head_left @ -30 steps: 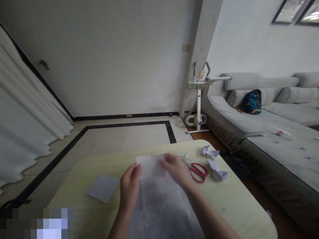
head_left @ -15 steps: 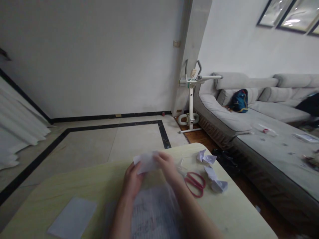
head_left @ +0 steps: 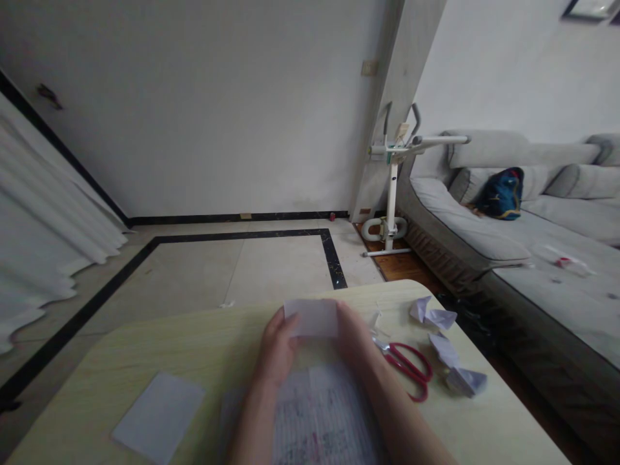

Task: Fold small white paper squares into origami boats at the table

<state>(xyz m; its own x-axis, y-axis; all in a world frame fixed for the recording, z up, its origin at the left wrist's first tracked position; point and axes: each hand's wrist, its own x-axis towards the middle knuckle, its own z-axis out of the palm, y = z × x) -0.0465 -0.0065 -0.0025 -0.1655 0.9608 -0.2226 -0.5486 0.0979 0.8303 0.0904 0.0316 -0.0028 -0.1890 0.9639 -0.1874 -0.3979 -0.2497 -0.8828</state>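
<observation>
White paper piece (head_left: 314, 318), pinched at opposite sides by the nearly closed left hand (head_left: 278, 345) and right hand (head_left: 356, 336) near the far edge of the desk (head_left: 203, 339), is best kept flat with light, even tension.

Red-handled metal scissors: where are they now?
Head view: the scissors lie right of centre on the pale yellow table, between the right forearm and folded white papers.
</observation>
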